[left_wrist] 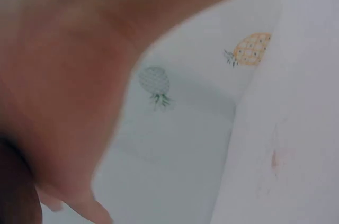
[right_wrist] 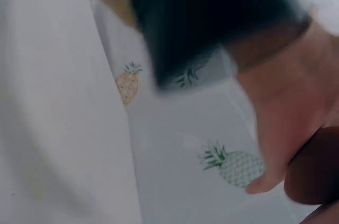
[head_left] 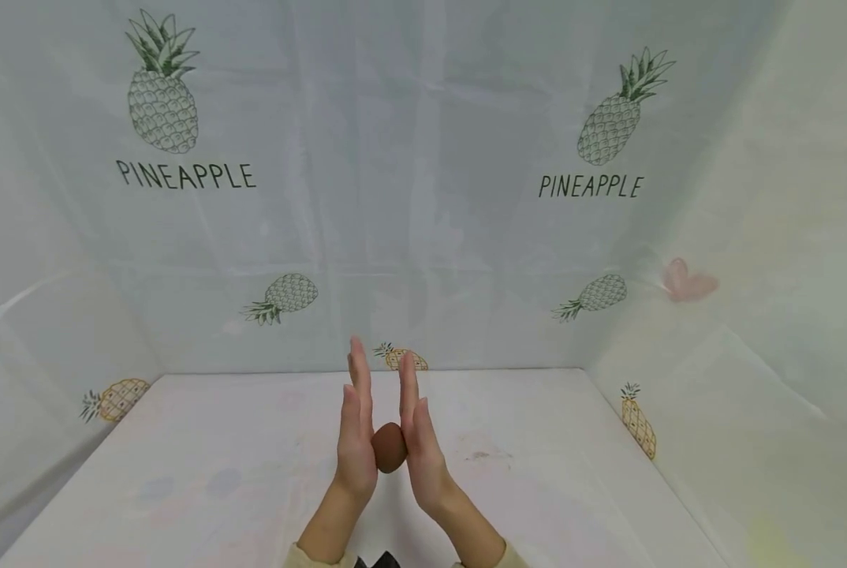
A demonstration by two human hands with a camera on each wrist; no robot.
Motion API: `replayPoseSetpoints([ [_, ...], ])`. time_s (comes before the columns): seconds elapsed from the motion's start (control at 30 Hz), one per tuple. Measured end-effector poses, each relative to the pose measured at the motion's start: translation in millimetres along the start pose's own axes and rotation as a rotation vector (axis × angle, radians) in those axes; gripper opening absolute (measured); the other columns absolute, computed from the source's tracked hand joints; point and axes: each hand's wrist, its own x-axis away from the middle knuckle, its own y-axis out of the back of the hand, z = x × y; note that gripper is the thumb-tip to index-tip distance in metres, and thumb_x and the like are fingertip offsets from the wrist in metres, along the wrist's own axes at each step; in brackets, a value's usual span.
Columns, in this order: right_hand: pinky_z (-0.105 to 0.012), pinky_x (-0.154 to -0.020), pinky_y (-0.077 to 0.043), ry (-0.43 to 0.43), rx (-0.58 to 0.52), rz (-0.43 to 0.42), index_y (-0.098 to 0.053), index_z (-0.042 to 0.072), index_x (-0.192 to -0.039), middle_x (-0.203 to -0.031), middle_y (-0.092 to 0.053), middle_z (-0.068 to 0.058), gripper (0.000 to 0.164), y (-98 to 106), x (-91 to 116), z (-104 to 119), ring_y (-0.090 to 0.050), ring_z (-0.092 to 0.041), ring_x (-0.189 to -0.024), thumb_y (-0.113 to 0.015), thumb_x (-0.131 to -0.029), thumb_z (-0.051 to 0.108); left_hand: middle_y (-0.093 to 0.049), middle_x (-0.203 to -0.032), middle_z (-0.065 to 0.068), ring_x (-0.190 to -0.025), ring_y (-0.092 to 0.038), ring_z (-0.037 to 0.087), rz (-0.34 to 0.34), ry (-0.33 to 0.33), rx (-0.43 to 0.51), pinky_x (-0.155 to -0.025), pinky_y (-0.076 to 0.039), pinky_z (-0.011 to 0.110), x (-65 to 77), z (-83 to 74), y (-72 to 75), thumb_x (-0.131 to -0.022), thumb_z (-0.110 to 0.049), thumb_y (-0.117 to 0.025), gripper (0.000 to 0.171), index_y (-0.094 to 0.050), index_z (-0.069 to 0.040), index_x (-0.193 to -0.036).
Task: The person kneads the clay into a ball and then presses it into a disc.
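Observation:
Between my two upright palms sits a brown egg-shaped lump (head_left: 389, 448), smooth and matt. My left hand (head_left: 357, 430) touches its left side with the fingers straight and pointing up. From the right, my right hand (head_left: 419, 446) presses against it, also straight-fingered. The fingertips stand apart with a gap above the lump. In the left wrist view the lump (left_wrist: 18, 192) shows dark at the lower left corner, beside a hand. The right wrist view has the lump (right_wrist: 315, 168) at the right edge, partly cut off, next to a palm and thumb.
Below the hands spreads a white covered table (head_left: 537, 473) with a faint brownish stain (head_left: 477, 455) right of them. A pale curtain (head_left: 423, 197) printed with pineapples hangs behind and along the sides. A small black object (head_left: 379, 560) shows at the bottom edge between the forearms.

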Motion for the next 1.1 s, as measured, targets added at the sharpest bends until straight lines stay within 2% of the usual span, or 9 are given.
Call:
replayPoseSetpoints([
  [0.17,-0.067,-0.12,0.023,0.065,0.015,-0.004,0.013,0.037,-0.169,-0.176,0.016,0.017,0.061,0,3,13,0.022,-0.011,-0.161,0.009,-0.11,0.051,0.018,-0.173,-0.023,-0.159,0.025,0.008,0.031,0.034,-0.064,-0.119,0.027,0.066,-1.7,10.8,-3.0,-0.111,-0.052,-0.003,0.06,0.01,-0.04,-0.169],
  [0.3,-0.067,-0.12,0.023,0.093,0.002,-0.047,0.013,0.036,-0.17,-0.177,0.014,0.017,0.062,8,3,19,0.019,-0.011,-0.162,0.009,-0.11,0.051,0.017,-0.174,-0.019,-0.16,0.026,0.012,0.085,0.031,-0.128,-0.116,0.03,0.067,0.4,20.0,-10.0,-0.113,-0.047,-0.003,0.059,0.011,-0.036,-0.169],
  [0.4,-0.065,-0.123,0.02,0.09,-0.003,-0.097,0.012,0.037,-0.17,-0.177,0.011,0.017,0.061,16,1,21,0.015,-0.01,-0.163,0.008,-0.11,0.051,0.014,-0.175,-0.018,-0.161,0.023,0.012,0.115,0.034,-0.158,-0.116,0.03,0.068,3.0,24.3,-15.2,-0.114,-0.043,-0.003,0.056,0.006,-0.038,-0.169],
  [0.57,-0.062,-0.126,0.017,0.081,0.006,-0.201,0.006,0.045,-0.169,-0.177,0.005,0.016,0.058,30,-2,18,0.011,-0.01,-0.163,0.004,-0.111,0.051,0.013,-0.176,-0.019,-0.161,0.022,0.012,0.204,0.043,-0.154,-0.115,0.03,0.068,8.3,27.3,-23.3,-0.114,-0.04,-0.001,0.055,0.003,-0.04,-0.169],
  [0.67,-0.06,-0.127,0.015,0.081,0.019,-0.255,0.003,0.047,-0.168,-0.177,0.003,0.016,0.057,38,-4,15,0.009,-0.009,-0.163,0.002,-0.111,0.053,0.016,-0.175,-0.02,-0.162,0.022,0.015,0.252,0.045,-0.124,-0.115,0.03,0.068,10.8,26.2,-28.3,-0.113,-0.042,0.001,0.057,0.005,-0.036,-0.17],
  [0.73,-0.06,-0.127,0.015,0.082,0.017,-0.278,0.003,0.046,-0.168,-0.177,0.003,0.015,0.058,42,-6,13,0.009,-0.009,-0.163,0.0,-0.112,0.055,0.018,-0.174,-0.022,-0.161,0.023,0.014,0.27,0.055,-0.091,-0.115,0.029,0.07,12.0,24.2,-31.1,-0.113,-0.044,0.002,0.057,0.006,-0.038,-0.169],
  [0.93,-0.066,-0.125,0.016,0.042,-0.01,-0.275,0.005,0.04,-0.17,-0.178,0.005,0.012,0.059,45,-8,-2,0.012,-0.014,-0.164,-0.001,-0.112,0.052,0.018,-0.173,-0.026,-0.16,0.026,0.01,0.276,0.074,-0.016,-0.115,0.025,0.075,15.2,11.0,-34.3,-0.111,-0.045,0.004,0.057,0.005,-0.043,-0.168],
  [1.1,-0.068,-0.124,0.016,-0.012,-0.044,-0.176,0.009,0.035,-0.171,-0.177,0.009,0.013,0.062,36,-8,-9,0.016,-0.017,-0.163,-0.001,-0.113,0.053,0.013,-0.176,-0.02,-0.161,0.024,0.011,0.236,0.019,-0.04,-0.118,0.027,0.067,15.0,5.7,-30.4,-0.112,-0.043,0.002,0.058,0.005,-0.038,-0.17],
])
